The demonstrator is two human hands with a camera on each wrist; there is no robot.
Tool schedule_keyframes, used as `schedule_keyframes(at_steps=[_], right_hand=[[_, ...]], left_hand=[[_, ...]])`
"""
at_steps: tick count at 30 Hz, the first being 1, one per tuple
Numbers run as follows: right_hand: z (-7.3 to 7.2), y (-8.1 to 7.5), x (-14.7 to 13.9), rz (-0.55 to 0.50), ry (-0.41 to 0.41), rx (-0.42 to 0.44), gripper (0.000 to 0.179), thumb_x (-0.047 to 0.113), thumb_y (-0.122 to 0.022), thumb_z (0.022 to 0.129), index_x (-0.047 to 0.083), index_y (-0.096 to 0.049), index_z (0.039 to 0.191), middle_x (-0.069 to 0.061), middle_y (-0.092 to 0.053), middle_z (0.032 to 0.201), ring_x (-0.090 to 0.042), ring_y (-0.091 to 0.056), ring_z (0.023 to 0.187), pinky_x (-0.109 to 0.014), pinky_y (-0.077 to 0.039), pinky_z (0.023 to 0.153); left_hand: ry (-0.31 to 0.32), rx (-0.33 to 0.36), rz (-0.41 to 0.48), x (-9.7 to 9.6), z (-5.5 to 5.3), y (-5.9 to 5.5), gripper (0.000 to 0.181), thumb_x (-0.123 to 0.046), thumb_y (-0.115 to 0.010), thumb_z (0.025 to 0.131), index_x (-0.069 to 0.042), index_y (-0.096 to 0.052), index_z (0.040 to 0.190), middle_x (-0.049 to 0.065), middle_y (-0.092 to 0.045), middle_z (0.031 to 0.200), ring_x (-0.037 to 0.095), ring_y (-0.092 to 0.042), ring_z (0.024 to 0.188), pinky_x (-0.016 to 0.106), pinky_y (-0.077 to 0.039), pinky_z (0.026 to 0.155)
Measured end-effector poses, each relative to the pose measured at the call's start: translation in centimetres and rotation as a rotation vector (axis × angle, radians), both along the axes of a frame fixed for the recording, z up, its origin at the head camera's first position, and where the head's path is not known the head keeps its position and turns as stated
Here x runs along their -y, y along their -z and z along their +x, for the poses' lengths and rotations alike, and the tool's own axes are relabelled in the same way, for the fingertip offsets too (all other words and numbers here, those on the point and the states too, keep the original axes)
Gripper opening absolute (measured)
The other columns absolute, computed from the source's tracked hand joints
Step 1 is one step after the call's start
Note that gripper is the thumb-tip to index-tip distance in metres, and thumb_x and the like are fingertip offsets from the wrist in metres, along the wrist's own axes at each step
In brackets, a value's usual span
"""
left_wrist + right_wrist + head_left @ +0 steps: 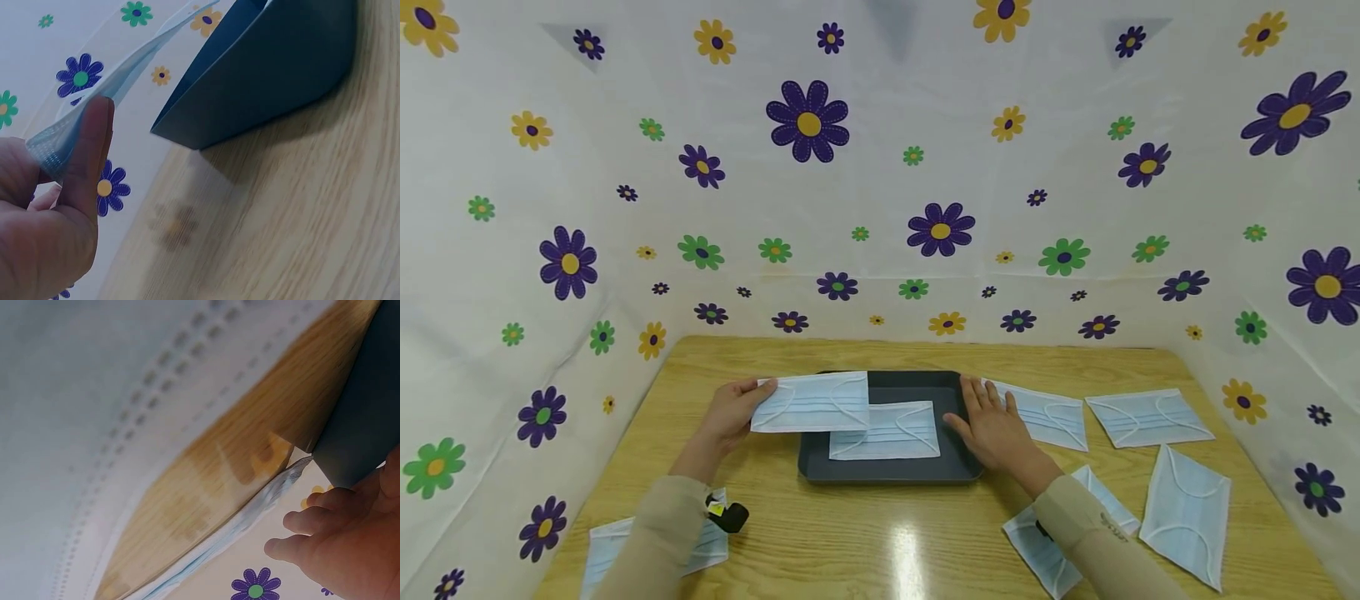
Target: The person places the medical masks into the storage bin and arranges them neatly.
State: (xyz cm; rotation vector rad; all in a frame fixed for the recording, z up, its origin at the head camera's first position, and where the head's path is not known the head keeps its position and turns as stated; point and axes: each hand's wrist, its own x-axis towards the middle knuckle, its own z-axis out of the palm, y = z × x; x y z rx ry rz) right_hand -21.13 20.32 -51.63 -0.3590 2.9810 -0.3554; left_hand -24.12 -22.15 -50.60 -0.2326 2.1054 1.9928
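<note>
My left hand (733,412) pinches a light blue face mask (812,402) by its left end, thumb on top, in the head view. That mask hangs over the left part of a dark grey tray (887,472). Inside the tray lies another face mask (898,433), partly covered by the held one. The left wrist view shows the held mask (128,65) edge-on between thumb and fingers, beside the tray's wall (269,75). At the tray's right rim my right hand (996,429) rests with its fingers extended, holding nothing.
To the right of the tray, several masks lie spread on the wooden table (820,533), among them one mask (1150,417) at the back and one (1186,515) near the right edge. Another mask (703,550) lies under the left forearm. A flowered cloth (880,183) surrounds the table's back and sides.
</note>
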Motion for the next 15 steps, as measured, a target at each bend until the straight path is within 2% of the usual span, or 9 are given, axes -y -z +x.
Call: schedule_keyframes(at_steps=[7, 15], right_hand=[[0.0, -0.1, 0.0, -0.004, 0.004, 0.002, 0.081, 0.052, -0.04, 0.112, -0.003, -0.016, 0.167, -0.028, -0.024, 0.171, -0.052, -0.02, 0.159, -0.074, -0.014, 0.125], [0.0, 0.0, 0.1, -0.013, 0.007, 0.0, 0.08, 0.05, -0.041, 0.112, -0.004, -0.017, 0.167, -0.029, -0.025, 0.171, -0.053, -0.02, 0.158, -0.074, -0.014, 0.125]], left_hand=[[-0.026, 0.006, 0.008, -1.9, 0.1, 0.1, 0.05, -0.024, -0.06, 0.109, 0.009, -0.055, 0.147, 0.004, -0.073, 0.102, 0.008, -0.07, 0.08, 0.021, -0.061, 0.071], [-0.01, -0.007, 0.004, -3.7, 0.2, -0.1, 0.047, -0.023, -0.062, 0.109, 0.01, -0.058, 0.143, 0.002, -0.073, 0.094, 0.008, -0.068, 0.076, 0.021, -0.059, 0.066]])
